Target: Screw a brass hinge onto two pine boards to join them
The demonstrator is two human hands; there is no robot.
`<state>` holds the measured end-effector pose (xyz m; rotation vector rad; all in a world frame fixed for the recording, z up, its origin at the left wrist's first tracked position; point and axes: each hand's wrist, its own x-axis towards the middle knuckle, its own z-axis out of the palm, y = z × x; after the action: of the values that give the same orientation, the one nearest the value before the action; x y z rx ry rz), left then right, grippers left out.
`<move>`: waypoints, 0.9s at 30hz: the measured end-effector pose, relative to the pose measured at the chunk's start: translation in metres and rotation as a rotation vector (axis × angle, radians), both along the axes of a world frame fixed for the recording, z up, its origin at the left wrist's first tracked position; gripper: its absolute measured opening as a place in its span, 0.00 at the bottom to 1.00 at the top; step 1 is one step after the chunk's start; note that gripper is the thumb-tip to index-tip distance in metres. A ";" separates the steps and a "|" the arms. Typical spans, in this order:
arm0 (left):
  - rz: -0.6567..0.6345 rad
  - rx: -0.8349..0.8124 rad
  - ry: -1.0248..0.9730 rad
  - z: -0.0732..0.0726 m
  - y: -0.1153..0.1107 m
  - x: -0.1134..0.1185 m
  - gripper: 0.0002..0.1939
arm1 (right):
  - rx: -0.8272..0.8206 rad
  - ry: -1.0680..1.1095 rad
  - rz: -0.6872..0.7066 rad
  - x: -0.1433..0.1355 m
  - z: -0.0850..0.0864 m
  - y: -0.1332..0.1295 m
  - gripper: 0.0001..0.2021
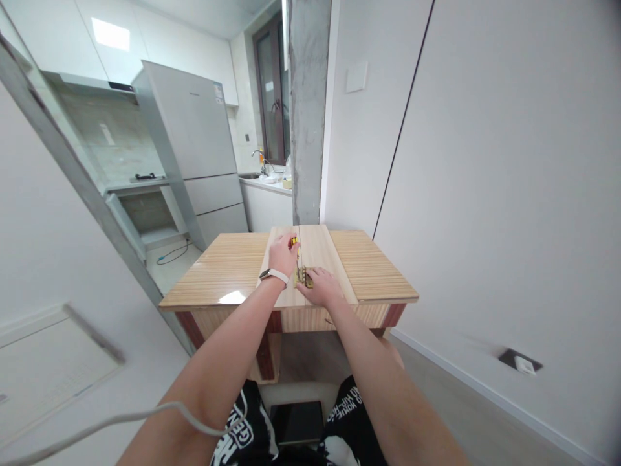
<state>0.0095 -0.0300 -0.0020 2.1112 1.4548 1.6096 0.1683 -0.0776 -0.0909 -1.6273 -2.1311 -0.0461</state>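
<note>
My left hand (283,255), with a light wristband, is closed round the yellow and black handle of a screwdriver (294,241). The screwdriver stands roughly upright, its shaft running down towards a brass-coloured hinge (301,276). Whether its tip meets a screw is too small to tell. The hinge lies across the seam between two pale wooden boards (317,243), placed side by side on the desk. Against the hinge's right side, the fingers and thumb of my right hand (325,288) hold it down; they cover part of it.
Beneath the boards is a wooden desk (233,259) with a drawer front (305,319). A white wall (485,162) stands close on the right. Beyond the desk are a concrete pillar (309,116) and a fridge (191,123). A pale cable (160,409) crosses my left forearm.
</note>
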 end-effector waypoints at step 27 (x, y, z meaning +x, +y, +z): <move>-0.049 0.024 -0.023 0.000 -0.005 0.001 0.12 | 0.002 0.002 -0.001 0.000 0.001 -0.001 0.29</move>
<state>0.0104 -0.0346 -0.0021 2.1167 1.3735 1.6358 0.1680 -0.0782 -0.0900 -1.6269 -2.1277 -0.0464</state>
